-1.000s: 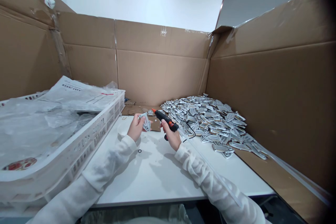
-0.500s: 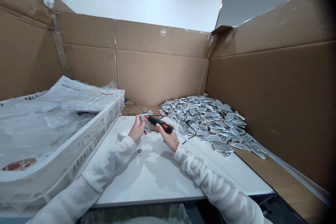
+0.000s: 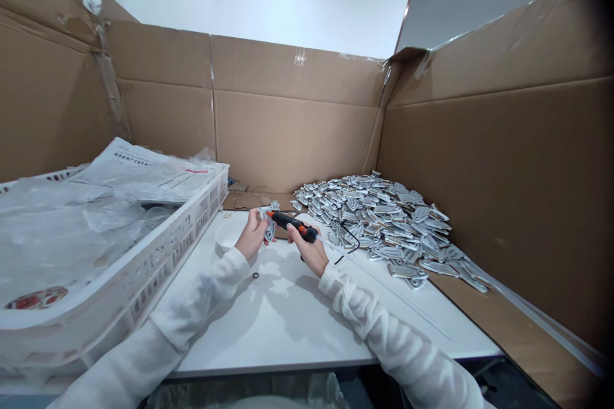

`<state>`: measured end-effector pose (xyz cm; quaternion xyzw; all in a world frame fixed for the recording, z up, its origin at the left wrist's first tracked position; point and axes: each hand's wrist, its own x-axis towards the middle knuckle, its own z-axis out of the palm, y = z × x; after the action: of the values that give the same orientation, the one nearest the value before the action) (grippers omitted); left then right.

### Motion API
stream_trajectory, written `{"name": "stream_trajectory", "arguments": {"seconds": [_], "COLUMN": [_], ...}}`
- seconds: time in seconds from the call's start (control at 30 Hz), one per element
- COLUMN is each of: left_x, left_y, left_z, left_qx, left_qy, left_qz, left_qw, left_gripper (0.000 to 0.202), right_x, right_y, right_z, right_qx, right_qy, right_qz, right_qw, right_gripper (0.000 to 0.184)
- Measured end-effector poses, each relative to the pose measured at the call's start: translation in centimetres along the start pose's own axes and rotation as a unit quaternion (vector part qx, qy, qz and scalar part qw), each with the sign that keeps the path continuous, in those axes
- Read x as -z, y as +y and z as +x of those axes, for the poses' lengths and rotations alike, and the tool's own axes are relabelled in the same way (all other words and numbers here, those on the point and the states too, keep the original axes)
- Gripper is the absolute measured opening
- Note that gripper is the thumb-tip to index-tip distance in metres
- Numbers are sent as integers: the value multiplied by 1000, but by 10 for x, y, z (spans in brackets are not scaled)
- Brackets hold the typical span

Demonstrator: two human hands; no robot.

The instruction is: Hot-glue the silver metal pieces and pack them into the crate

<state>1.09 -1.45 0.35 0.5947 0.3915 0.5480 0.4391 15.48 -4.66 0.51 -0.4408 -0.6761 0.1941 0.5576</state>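
My left hand is closed around a small grey and white flat part, held above the white table. My right hand grips a black and orange glue gun, whose tip touches that part. A clear glue stick and a black cord trail from the gun's rear toward the right. Both arms wear white sleeves.
A big heap of the same grey parts lies at the right back of the table. A white plastic crate with plastic bags and paper stands on the left. A small black ring lies on the table. Cardboard walls enclose the bench.
My right hand swung the glue gun left and down until its tip met the part in my left hand. Over the last half second both hands stayed nearly still.
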Motion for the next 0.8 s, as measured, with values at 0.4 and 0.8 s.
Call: {"name": "stream_trajectory", "arguments": {"seconds": [0.4, 0.8], "left_x": [0, 0], "left_y": [3, 0], "left_z": [-1, 0], "left_qx": [16, 11], "left_qy": [3, 2], "left_qz": [14, 9], "left_qw": [1000, 1000], "left_gripper": [15, 19], "right_x": [0, 0], "right_y": [1, 2], "right_z": [0, 0], "right_qx": [-7, 2], "right_qy": [1, 0], "right_qz": [-13, -25], "right_qw": [1000, 1000], "right_gripper": [36, 38]}}
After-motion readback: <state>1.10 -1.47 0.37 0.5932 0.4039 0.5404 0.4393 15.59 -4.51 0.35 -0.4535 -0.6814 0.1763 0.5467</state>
